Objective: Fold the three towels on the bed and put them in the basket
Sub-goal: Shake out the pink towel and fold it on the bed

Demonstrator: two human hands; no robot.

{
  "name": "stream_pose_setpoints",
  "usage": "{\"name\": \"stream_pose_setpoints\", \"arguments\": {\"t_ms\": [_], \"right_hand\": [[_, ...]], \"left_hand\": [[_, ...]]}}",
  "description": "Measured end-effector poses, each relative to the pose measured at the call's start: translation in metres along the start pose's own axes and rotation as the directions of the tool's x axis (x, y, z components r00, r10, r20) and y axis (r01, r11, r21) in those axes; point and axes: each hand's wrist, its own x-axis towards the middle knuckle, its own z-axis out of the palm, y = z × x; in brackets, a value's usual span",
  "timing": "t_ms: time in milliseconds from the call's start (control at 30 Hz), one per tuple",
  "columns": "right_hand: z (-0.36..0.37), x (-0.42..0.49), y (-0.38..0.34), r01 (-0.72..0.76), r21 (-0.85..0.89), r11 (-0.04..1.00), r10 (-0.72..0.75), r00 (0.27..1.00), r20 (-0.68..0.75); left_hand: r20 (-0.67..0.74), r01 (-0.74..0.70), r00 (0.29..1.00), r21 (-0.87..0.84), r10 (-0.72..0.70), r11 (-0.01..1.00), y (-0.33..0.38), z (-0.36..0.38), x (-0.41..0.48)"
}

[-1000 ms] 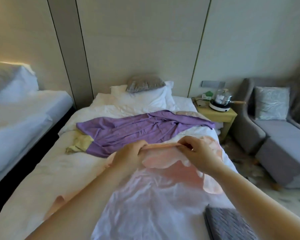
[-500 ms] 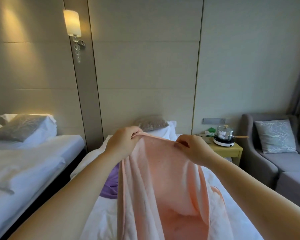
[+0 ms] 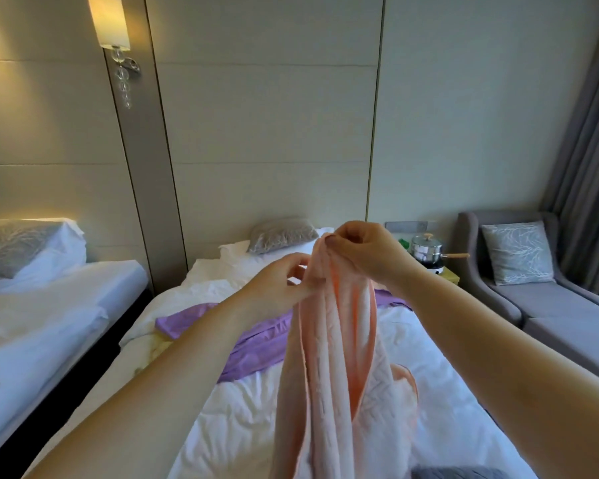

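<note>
- The bed runs from the near edge of the view to the pillows at the wall. Bare, rumpled white sheet shows on both sides of the hanging towel. A dark gap lies along its left edge, and beyond that is a second bed. A sofa is to the right.
- The pink towel is held up over the middle of the bed. It is bunched into long vertical folds. It has a quilted texture and a darker peach hem. Its lower part drops past the bottom of the view, and one rounded bulge on the right seems to rest on the sheet.
- The purple towel lies spread and creased across the bed, behind the pink one and partly hidden by it and the left forearm.
- The right hand is the higher of the two. Its fingers are curled and its thumb and fingertips pinch the pink towel's top edge.
- The left hand is just below and beside it. Its thumb and curled fingers pinch the towel's left hem.
- The yellow towel shows only as a small scrap at the purple towel's left end, near the bed's left edge.
</note>
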Motion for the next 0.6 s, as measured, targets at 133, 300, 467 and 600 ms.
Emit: {"name": "stream_pose_setpoints", "arguments": {"t_ms": [133, 300, 467, 600], "right_hand": [[-0.016, -0.006, 0.012, 0.073, -0.112, 0.991, -0.067, 0.996, 0.052], [-0.031, -0.005, 0.032, 0.126, -0.363, 0.923, -0.027, 0.964, 0.266], [-0.029, -0.013, 0.049, 0.039, -0.335, 0.941, 0.037, 0.975, 0.218], [-0.019, -0.010, 0.040, -0.026, -0.130, 0.991, 0.019, 0.998, -0.054]], "left_hand": [[-0.156, -0.121, 0.978, 0.131, 0.141, 0.984, 0.005, -0.008, 0.006], [-0.197, -0.126, 0.956, 0.392, 0.217, 0.911, 0.019, -0.042, 0.018], [-0.362, 0.022, 0.925, 0.357, 0.117, 0.934, 0.024, -0.064, 0.015], [-0.298, 0.120, 0.952, 0.182, -0.062, 0.976, 0.029, -0.064, 0.007]]}}
